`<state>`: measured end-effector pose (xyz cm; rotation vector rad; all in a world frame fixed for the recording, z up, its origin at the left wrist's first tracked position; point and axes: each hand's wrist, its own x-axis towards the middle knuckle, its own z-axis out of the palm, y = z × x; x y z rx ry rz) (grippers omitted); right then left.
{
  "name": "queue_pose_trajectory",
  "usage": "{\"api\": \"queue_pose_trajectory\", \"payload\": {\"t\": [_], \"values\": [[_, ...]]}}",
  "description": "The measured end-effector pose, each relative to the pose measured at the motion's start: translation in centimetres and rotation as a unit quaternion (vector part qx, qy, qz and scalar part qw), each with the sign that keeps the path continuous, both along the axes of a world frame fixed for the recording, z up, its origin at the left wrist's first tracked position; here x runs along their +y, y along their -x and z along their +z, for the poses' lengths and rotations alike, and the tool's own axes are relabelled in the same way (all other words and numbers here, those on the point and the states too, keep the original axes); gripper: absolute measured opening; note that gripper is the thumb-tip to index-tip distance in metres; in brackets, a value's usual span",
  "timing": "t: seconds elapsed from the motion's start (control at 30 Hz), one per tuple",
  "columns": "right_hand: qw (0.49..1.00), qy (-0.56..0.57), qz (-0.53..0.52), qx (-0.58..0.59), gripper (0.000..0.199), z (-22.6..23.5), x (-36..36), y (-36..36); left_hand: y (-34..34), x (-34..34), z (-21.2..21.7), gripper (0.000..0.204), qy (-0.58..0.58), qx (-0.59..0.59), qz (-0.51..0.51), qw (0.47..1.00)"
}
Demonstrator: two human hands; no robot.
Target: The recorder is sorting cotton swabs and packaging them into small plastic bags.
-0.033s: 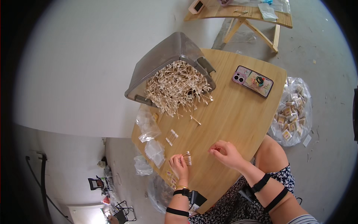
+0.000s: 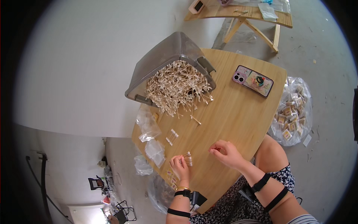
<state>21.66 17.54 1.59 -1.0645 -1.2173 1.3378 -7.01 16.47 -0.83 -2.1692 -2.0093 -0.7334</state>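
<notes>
My left hand [image 2: 180, 168] is closed around a small fan of cotton swabs [image 2: 188, 159], whose white tips stick out to the right, low over the table. A neat row of cotton swabs [image 2: 172, 137] lies on the wood just beyond that hand. To the right, my right hand [image 2: 226, 154] hovers by the table with its fingers curled in; whatever they may hold is hidden. At the far left, a grey plastic bin [image 2: 160, 56] lies tipped on its side. A heap of loose cotton swabs [image 2: 179, 84] fills its mouth, and some spill onto the table.
Clear plastic bags [image 2: 153, 151] lie along the table's left edge, near small yellow-and-white packets [image 2: 170, 176]. A phone in a decorated case [image 2: 255, 83] rests at the right. On the floor, a clear bag of small packs [image 2: 292, 112] sits beside the table [image 2: 238, 115].
My left hand has shifted very slightly to the right with the cotton swabs. Everything else looks the same.
</notes>
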Motion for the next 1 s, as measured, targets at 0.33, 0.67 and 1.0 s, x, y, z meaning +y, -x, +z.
{"api": "queue_pose_trajectory", "payload": {"t": [0.33,0.67,1.0], "values": [[1.0,-0.014,-0.013,0.0,0.021,-0.3,0.1,0.5,-4.5,-6.7,-0.6,0.005,0.033,-0.209,0.147,0.966],[0.999,-0.027,-0.015,-0.017,0.021,-0.2,0.0,0.5,-6.1,-8.3,2.4,0.036,0.094,-0.051,0.07,0.992],[0.999,-0.026,-0.013,-0.019,0.019,-0.2,0.0,0.5,-6.1,-6.2,-0.1,0.088,0.228,0.105,0.009,0.968]]}}
